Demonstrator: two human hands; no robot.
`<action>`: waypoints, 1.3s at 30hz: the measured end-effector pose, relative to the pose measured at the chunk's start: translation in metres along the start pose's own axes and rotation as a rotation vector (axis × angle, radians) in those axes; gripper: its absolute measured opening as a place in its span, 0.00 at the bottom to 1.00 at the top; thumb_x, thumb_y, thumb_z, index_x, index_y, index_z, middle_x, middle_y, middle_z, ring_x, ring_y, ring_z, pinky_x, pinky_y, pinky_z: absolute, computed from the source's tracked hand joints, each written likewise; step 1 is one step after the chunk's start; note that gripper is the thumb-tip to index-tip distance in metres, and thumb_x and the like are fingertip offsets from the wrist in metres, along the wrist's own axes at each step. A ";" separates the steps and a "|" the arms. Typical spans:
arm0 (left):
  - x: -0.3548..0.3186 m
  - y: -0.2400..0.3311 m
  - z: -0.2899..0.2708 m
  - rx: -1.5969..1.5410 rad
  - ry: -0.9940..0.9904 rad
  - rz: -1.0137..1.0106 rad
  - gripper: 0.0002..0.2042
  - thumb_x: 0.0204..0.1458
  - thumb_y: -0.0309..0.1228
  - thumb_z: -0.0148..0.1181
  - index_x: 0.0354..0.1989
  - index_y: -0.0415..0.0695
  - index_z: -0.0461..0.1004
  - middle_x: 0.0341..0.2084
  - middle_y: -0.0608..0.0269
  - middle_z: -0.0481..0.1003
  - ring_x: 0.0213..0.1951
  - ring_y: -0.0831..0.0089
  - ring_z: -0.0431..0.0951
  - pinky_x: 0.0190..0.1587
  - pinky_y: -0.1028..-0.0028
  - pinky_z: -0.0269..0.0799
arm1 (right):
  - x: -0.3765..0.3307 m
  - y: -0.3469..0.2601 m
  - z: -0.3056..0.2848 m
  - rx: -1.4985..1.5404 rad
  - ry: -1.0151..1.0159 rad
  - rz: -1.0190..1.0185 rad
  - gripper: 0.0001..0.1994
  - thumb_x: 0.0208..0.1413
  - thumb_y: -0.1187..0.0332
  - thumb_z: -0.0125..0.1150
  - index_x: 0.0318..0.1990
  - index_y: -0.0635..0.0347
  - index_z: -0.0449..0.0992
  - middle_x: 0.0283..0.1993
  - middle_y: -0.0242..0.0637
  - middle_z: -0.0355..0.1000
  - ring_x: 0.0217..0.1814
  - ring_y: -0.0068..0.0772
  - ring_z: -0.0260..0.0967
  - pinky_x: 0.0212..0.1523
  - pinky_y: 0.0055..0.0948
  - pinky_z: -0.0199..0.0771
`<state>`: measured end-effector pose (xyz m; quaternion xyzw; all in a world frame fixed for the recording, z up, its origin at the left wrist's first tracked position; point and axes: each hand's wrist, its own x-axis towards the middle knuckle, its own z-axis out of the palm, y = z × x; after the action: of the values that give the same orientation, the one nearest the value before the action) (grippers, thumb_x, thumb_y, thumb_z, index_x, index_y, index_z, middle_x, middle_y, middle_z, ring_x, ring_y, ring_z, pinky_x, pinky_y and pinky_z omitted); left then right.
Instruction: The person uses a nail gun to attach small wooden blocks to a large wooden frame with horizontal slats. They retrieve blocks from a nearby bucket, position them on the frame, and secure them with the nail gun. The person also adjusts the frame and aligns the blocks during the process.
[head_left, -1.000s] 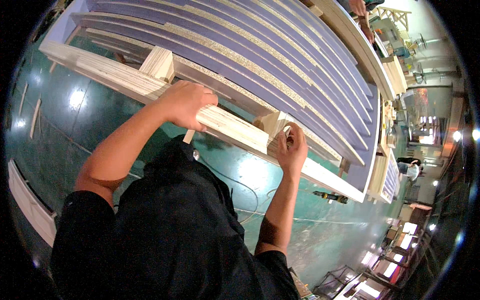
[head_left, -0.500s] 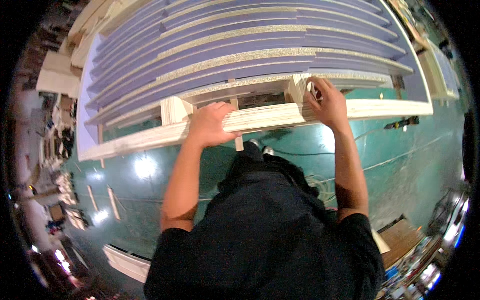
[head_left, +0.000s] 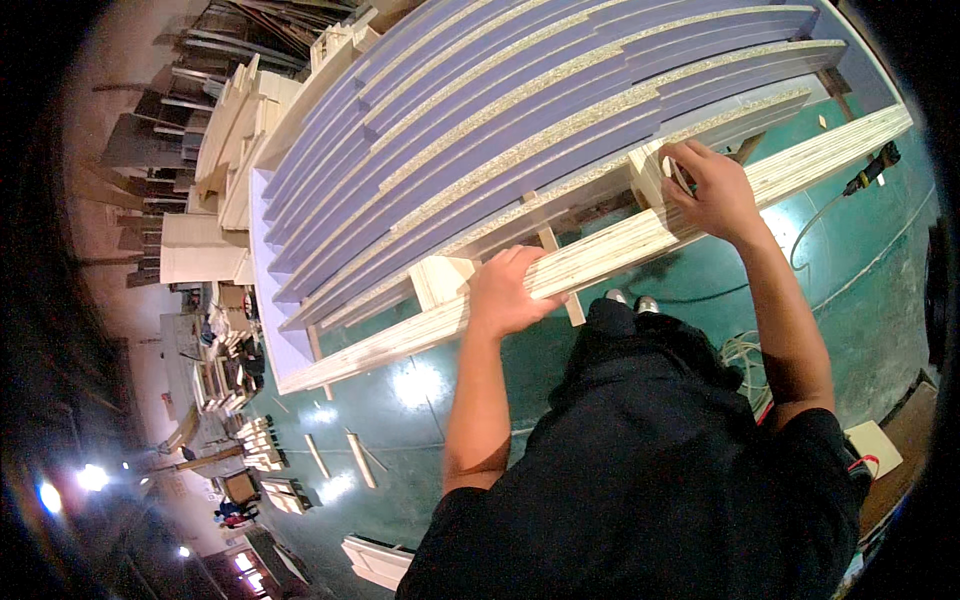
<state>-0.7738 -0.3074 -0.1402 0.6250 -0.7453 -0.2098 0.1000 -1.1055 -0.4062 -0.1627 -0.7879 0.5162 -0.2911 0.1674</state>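
Observation:
A large wooden frame lies in front of me, with several lilac boards (head_left: 560, 135) set in rows and raw chipboard edges showing. Along its near side runs a thick plywood rail (head_left: 610, 245). My left hand (head_left: 508, 290) grips this rail, fingers over the top and thumb below its near face. Just left of it, a short pale wood block (head_left: 437, 282) joins the rail from behind. At a second wood block (head_left: 648, 178), my right hand (head_left: 715, 190) is curled over the rail. Between its thumb and fingers shows something small and pale, too hidden to name.
A black and yellow power tool (head_left: 872, 170) with a cable lies on the green floor (head_left: 640, 380) at right. Loose wood strips (head_left: 360, 460) lie at lower left. Pale wooden panels (head_left: 205, 248) stand beyond the frame's left end. A coiled hose (head_left: 742, 360) lies by my legs.
My view has swung left, so the frame now appears tilted and farther right, with more of the workshop at left. Both hands keep nearly the same places on the rail.

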 end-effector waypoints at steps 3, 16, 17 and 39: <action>-0.002 0.001 -0.001 0.022 0.005 -0.003 0.31 0.35 0.50 0.80 0.49 0.49 0.80 0.48 0.60 0.81 0.52 0.56 0.80 0.56 0.59 0.75 | 0.003 -0.003 -0.005 0.026 -0.029 0.029 0.17 0.56 0.67 0.66 0.53 0.54 0.76 0.41 0.41 0.75 0.39 0.48 0.76 0.40 0.41 0.76; -0.003 0.002 0.002 0.051 0.016 -0.029 0.31 0.33 0.47 0.81 0.48 0.49 0.81 0.46 0.60 0.81 0.51 0.57 0.81 0.55 0.60 0.76 | 0.001 0.004 0.005 0.007 0.033 0.000 0.13 0.57 0.60 0.66 0.48 0.49 0.77 0.38 0.40 0.77 0.39 0.51 0.77 0.37 0.47 0.77; -0.003 0.001 0.002 0.049 0.028 -0.024 0.30 0.33 0.46 0.81 0.47 0.50 0.81 0.45 0.61 0.81 0.50 0.57 0.81 0.53 0.59 0.76 | 0.001 0.002 0.006 0.012 0.049 -0.007 0.13 0.57 0.60 0.66 0.48 0.49 0.77 0.37 0.39 0.77 0.38 0.51 0.77 0.37 0.46 0.77; -0.004 0.000 0.002 0.044 0.085 0.021 0.27 0.33 0.45 0.79 0.45 0.52 0.80 0.42 0.65 0.81 0.46 0.59 0.82 0.47 0.58 0.77 | 0.001 0.003 0.003 -0.007 -0.006 0.033 0.15 0.55 0.65 0.69 0.50 0.51 0.80 0.40 0.35 0.76 0.36 0.40 0.78 0.38 0.37 0.78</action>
<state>-0.7735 -0.3027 -0.1413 0.6275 -0.7513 -0.1654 0.1201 -1.1057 -0.4086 -0.1667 -0.7808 0.5295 -0.2841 0.1711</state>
